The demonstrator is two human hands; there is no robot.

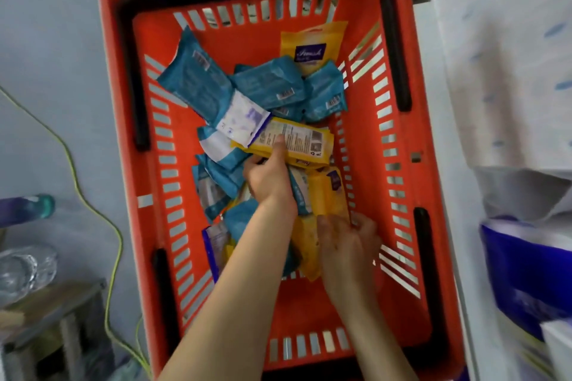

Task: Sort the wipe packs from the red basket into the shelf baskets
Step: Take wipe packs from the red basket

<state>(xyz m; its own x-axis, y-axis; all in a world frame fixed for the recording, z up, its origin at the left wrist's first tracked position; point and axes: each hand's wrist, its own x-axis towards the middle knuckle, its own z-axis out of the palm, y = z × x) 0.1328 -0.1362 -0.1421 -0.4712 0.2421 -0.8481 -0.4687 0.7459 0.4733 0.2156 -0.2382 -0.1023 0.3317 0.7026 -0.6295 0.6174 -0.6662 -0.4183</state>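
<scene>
A red basket (130, 164) with slotted walls fills the middle of the view, seen from above. Several blue wipe packs (198, 80) and yellow wipe packs (312, 43) lie jumbled inside. My left hand (269, 178) grips a yellow pack (305, 141) lying label-side up near the centre, thumb on top. My right hand (348, 244) is lower right in the basket, fingers curled round the edge of another yellow pack (328, 192). Packs beneath my forearms are partly hidden.
A yellow-green cable (93, 204) trails over the grey floor on the left. Clear plastic bottles (24, 266) stand at lower left above a metal frame (62, 297). White and blue packaged goods (510, 71) sit on the right.
</scene>
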